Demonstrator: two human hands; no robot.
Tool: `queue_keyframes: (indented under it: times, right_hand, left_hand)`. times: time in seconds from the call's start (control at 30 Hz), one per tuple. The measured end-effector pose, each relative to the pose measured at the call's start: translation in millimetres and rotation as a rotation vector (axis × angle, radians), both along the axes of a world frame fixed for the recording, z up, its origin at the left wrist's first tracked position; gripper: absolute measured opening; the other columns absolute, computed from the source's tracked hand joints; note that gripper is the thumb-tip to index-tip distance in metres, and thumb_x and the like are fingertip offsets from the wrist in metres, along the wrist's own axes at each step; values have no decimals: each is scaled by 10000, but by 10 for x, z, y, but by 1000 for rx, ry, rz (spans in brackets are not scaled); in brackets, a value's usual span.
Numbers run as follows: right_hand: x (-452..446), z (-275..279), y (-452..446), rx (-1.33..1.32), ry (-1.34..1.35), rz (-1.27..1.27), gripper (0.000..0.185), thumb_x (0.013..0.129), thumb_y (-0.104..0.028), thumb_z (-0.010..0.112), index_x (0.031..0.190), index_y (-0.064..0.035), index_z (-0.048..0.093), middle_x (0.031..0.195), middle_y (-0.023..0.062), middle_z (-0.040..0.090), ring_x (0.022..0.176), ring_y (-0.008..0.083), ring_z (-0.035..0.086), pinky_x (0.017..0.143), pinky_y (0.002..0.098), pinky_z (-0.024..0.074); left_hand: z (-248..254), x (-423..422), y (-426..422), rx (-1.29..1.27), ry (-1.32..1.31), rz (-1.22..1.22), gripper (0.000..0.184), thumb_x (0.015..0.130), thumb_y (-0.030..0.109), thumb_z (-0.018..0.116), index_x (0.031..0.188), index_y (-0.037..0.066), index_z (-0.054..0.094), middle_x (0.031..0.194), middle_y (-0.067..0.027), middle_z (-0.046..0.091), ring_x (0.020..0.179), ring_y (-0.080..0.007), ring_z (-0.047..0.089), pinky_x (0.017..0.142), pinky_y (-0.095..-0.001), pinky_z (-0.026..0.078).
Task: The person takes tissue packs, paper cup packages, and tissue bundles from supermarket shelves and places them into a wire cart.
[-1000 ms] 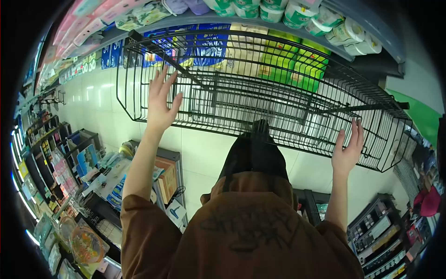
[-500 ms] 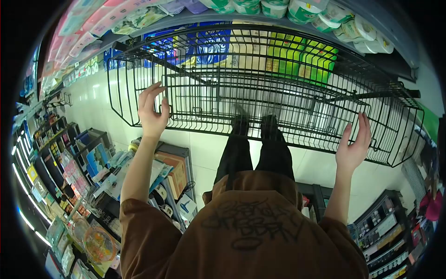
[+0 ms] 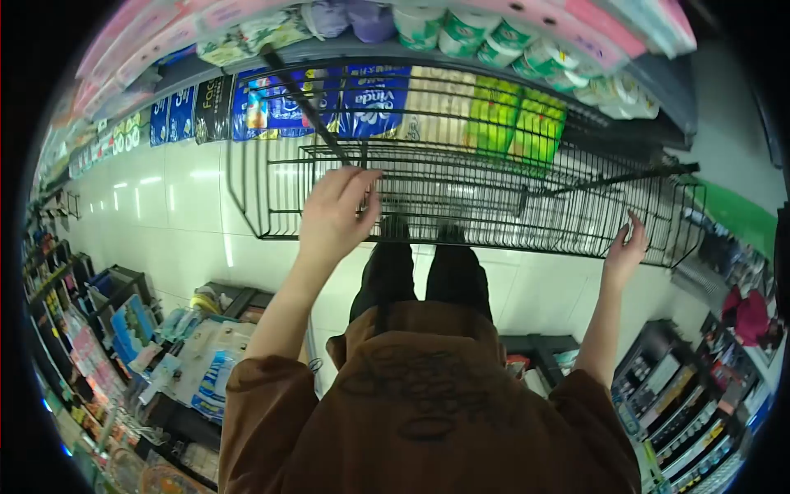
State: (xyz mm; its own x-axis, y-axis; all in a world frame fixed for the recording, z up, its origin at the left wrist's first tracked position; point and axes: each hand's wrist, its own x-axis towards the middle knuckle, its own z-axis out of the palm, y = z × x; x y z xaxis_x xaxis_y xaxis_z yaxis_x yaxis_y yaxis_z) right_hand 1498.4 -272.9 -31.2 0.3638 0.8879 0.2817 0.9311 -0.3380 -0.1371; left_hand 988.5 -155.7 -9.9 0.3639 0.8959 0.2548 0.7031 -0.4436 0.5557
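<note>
A long black wire rack (image 3: pixel 461 198) stretches across the view in front of my legs. My left hand (image 3: pixel 336 212) is over its near left part, by the lower end of a slanting black bar (image 3: pixel 304 107). The left fingers are bent, the thumb stands apart from them, and nothing clearly shows between them; whether they touch the wires I cannot tell. My right hand (image 3: pixel 627 251) is at the near right side of the rack, loosely curved with thumb and fingers apart. A second black bar (image 3: pixel 617 179) slants over the rack's right part.
Behind the rack stand blue Vinda packs (image 3: pixel 374 103) and green packs (image 3: pixel 535 128). Toilet rolls (image 3: pixel 469 33) and pink packs (image 3: pixel 148 41) line the grey shelf above. Goods on low stands (image 3: pixel 210 362) lie to my left, and a dark shelf unit (image 3: pixel 675 395) to my right.
My left hand has moved rightward along the rack and its fingers have bent more. The right fingers have curved in. My view has shifted, and the rack appears shorter and its bars stand differently.
</note>
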Motion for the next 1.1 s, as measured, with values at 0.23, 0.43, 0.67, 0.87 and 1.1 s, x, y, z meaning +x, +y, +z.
queue_keyframes:
  times: [0.23,0.43,0.67,0.87,1.1]
  right_hand:
    - [-386,131,78,-38,11,6,316,887,4,596,1197,-39,633,1154,182,649,1097,385,596,960,450,469]
    - [-1385,69,243,-18,98,151,352,898,-86,613,1246,-40,594,1253,176,607,1173,392,553,1026,479,429]
    - [-1351,12,232,-16,61,67,318,907,-95,598,1221,-47,594,1256,158,603,1152,383,555,992,477,446]
    - [-1433,69,279,4,81,43,255,923,-85,584,1176,-62,605,1237,150,599,1153,382,551,974,467,457]
    - [-1506,92,291,25,48,57,270,913,-181,634,1161,-74,613,1256,134,591,1105,375,566,951,485,463]
  left_hand:
    - [47,-215,-73,7,-143,16,291,812,47,698,1097,93,661,962,-100,650,871,-302,644,750,-407,539]
    - [42,-197,-53,6,-74,-50,255,853,113,651,1105,78,642,956,-89,604,908,-284,626,798,-406,539]
    - [139,-220,-53,-17,-121,-62,262,830,59,649,1091,52,628,957,-100,619,878,-294,634,770,-415,543]
    - [133,-214,-48,-11,-113,27,240,850,79,645,1088,61,628,963,-102,616,893,-286,632,785,-407,548]
    - [149,-247,-56,8,-100,22,241,841,74,655,1081,63,632,988,-106,634,879,-287,639,780,-416,548]
